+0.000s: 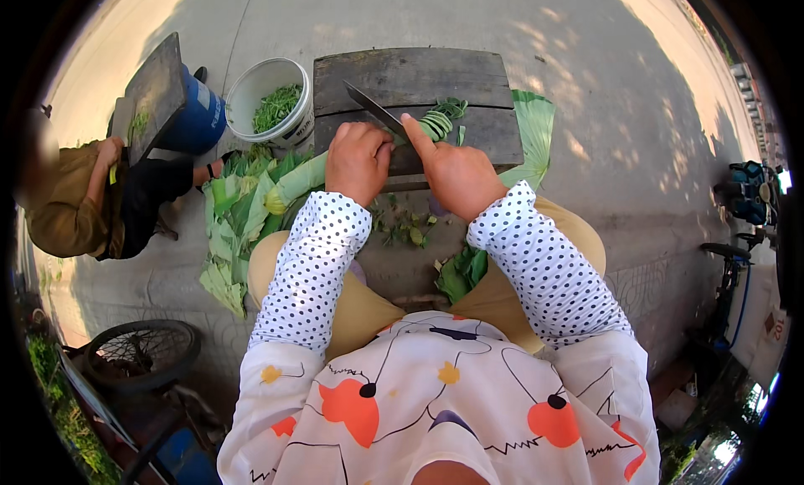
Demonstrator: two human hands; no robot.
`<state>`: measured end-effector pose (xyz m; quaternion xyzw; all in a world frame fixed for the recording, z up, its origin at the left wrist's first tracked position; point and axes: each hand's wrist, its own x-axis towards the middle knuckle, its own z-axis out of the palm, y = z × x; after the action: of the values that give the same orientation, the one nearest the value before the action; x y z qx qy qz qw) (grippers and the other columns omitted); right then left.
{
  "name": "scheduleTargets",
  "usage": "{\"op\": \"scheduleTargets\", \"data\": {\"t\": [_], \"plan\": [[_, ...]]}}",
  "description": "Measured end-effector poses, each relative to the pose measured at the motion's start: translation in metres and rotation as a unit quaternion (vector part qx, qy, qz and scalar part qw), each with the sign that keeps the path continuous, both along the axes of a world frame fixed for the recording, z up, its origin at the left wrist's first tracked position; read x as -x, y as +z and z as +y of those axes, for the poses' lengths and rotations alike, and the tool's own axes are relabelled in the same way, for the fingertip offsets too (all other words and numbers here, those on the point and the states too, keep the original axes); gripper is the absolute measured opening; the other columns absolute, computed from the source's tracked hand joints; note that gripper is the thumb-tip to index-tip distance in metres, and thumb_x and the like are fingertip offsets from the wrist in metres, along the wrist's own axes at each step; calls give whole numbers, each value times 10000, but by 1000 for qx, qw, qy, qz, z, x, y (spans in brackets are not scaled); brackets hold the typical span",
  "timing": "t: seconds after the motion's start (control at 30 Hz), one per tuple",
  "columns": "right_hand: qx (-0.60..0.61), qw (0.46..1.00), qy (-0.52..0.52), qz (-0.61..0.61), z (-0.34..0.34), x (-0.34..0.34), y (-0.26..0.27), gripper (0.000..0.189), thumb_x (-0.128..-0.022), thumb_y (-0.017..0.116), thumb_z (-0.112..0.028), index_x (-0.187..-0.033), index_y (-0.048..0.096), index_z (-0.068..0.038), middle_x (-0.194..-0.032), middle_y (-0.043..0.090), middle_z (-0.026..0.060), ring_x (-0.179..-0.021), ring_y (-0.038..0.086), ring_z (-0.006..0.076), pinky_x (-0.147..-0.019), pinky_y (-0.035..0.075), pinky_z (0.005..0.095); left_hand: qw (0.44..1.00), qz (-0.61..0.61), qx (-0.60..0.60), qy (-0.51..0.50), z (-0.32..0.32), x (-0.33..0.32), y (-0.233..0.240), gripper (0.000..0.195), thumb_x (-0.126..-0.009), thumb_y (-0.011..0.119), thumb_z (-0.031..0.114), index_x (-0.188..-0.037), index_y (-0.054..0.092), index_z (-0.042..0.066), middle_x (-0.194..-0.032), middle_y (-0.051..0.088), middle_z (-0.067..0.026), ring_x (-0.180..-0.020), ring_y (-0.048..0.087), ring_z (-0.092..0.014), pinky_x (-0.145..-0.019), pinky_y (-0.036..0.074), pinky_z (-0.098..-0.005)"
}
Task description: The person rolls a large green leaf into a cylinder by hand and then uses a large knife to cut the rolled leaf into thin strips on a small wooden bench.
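Note:
My left hand (357,161) presses a rolled green leaf (303,181) onto a dark wooden board (408,76); the roll's tail sticks out left past my wrist. In my right hand (463,177) is a kitchen knife, its blade (377,111) pointing to the far left and its handle hidden by the palm. My right index finger stretches forward along the knife, close to my left fingertips. Just right of the blade lie thin green leaf strips (436,125), some curled together. Under the board's right end a large pale-green leaf (534,133) shows.
A white plastic bucket (235,102) holding cut greens (276,108) stands left of the board. Stacked large leaves (233,234) lie by my left knee. Beyond sits another person (75,196) at a board (154,95) by a blue bucket (198,117). A wheel (141,353) is at lower left.

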<state>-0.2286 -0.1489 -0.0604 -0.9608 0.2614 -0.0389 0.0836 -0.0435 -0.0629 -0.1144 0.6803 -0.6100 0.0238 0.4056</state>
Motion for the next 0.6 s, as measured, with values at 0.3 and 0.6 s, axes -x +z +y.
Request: {"op": "scheduleTargets", "data": {"t": [0.3,0.6], "plan": [[-42,998,-20,-36,-7,-5,9,808,-915,642,-81,-1661,330,-99,-792,729,150,-663,722,350,-594,574,491,1000,9,1,-7,1,-2,-2,141,-812,806,43,-935,740,65,-999,713,-97,-990,639,-343,-882,525,-448],[-1,997,49,58,7,31,31,849,-876,656,-65,-1656,322,-75,-789,715,149,-645,720,345,-565,567,477,1000,2,-10,2,1,-1,-2,147,-808,793,38,-950,763,55,-1025,709,-110,-999,634,-356,-885,528,-453]]}}
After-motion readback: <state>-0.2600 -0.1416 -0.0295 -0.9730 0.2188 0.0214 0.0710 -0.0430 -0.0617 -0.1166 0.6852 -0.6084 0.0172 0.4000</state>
